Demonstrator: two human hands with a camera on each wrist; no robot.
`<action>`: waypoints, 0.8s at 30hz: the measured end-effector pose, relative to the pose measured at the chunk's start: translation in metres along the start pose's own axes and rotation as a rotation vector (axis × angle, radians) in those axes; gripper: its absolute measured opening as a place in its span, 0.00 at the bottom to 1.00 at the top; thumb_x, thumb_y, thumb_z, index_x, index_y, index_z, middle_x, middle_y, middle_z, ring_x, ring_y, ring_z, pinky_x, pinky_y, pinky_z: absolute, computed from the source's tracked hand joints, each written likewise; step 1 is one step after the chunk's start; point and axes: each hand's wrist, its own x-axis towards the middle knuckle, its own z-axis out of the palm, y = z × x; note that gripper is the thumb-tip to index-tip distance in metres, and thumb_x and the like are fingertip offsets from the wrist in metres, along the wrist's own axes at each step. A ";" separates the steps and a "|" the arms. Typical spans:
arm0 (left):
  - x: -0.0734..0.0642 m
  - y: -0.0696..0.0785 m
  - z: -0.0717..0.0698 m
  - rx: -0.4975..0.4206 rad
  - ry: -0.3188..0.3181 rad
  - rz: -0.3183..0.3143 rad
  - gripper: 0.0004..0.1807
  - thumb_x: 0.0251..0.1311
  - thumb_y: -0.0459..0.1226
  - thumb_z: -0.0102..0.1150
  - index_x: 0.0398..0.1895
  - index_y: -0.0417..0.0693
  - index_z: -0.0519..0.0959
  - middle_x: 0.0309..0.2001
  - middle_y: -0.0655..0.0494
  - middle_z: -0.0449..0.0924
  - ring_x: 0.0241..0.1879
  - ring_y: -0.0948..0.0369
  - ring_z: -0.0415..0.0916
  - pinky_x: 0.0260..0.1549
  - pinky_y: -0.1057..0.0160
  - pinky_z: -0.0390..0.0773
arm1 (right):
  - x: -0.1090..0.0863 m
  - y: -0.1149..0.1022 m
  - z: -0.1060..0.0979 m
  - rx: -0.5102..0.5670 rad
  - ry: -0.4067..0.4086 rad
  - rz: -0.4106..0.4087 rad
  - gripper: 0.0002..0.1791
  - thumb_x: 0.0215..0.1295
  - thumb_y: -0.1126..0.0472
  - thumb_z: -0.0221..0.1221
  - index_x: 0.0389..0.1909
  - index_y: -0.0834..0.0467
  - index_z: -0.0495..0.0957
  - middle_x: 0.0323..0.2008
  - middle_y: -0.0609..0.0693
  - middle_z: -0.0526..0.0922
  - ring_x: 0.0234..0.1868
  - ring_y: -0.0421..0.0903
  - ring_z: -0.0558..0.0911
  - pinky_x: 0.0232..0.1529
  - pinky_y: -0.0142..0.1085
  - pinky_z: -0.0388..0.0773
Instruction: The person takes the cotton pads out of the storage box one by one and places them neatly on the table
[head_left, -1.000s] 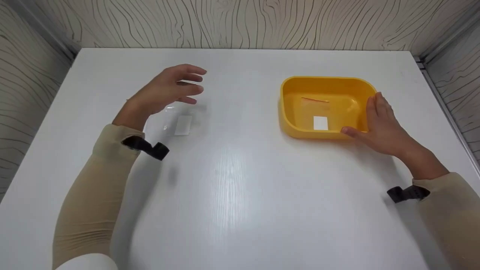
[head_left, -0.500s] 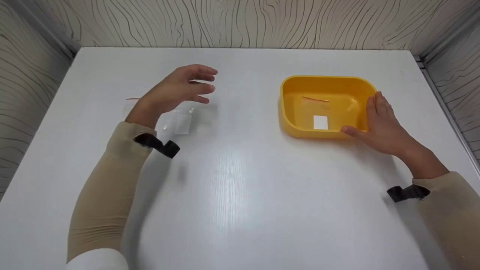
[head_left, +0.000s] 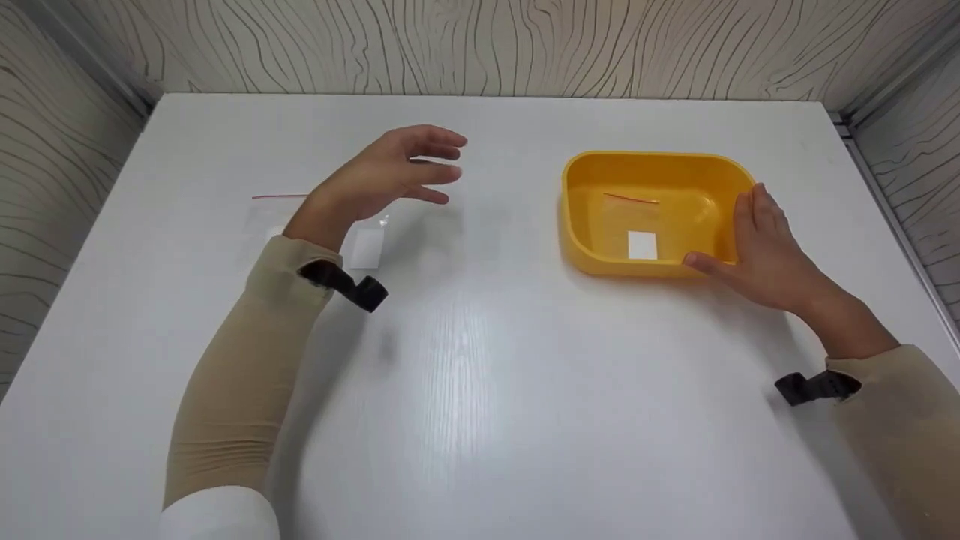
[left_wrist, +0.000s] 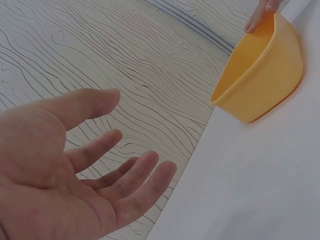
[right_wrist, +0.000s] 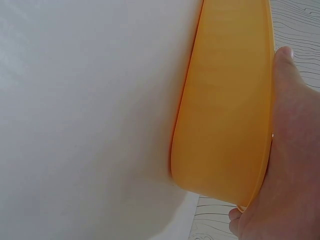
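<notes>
In the head view my left hand (head_left: pixel 405 165) is in the air over the left half of the table, palm turned inward. Its fingers are spread and loosely bent, and they hold nothing. Below its wrist lies clear zip-bag plastic (head_left: pixel 262 214) with a red seal line, partly hidden by the forearm. A white label (head_left: pixel 367 249) shows beside the wrist. My right hand (head_left: pixel 772 251) rests against the right front corner of a yellow tub (head_left: pixel 600 268), thumb at the front rim, straight fingers along the right end. Inside the tub is a clear zip bag (head_left: pixel 630 216) with a white label.
The tub stands on a white table (head_left: pixel 480 420). A wall (head_left: pixel 480 49) with a wood-grain pattern runs behind the table's back edge, and similar panels flank both sides.
My left hand has moved right across the table, uncovering more of the clear plastic and its red line. The right hand and the tub have stayed in place.
</notes>
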 end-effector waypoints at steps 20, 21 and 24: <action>0.025 0.008 0.023 -0.009 -0.049 0.018 0.25 0.68 0.34 0.64 0.67 0.45 0.72 0.64 0.49 0.71 0.61 0.55 0.75 0.51 0.56 0.83 | 0.000 0.001 0.000 -0.001 -0.007 0.015 0.67 0.69 0.32 0.55 0.74 0.75 0.21 0.74 0.70 0.15 0.76 0.71 0.23 0.71 0.69 0.35; 0.026 0.008 0.025 -0.013 -0.054 0.020 0.25 0.68 0.34 0.64 0.67 0.45 0.72 0.64 0.48 0.71 0.60 0.55 0.75 0.51 0.56 0.83 | 0.000 0.001 0.000 0.000 -0.004 0.013 0.67 0.69 0.32 0.55 0.74 0.75 0.22 0.75 0.71 0.15 0.76 0.71 0.23 0.72 0.69 0.35; 0.029 0.009 0.029 -0.022 -0.070 0.023 0.25 0.68 0.34 0.64 0.67 0.45 0.72 0.65 0.49 0.70 0.60 0.54 0.75 0.51 0.56 0.83 | 0.000 0.000 0.000 0.001 0.003 0.004 0.66 0.69 0.33 0.56 0.74 0.75 0.23 0.75 0.71 0.16 0.76 0.71 0.24 0.72 0.68 0.35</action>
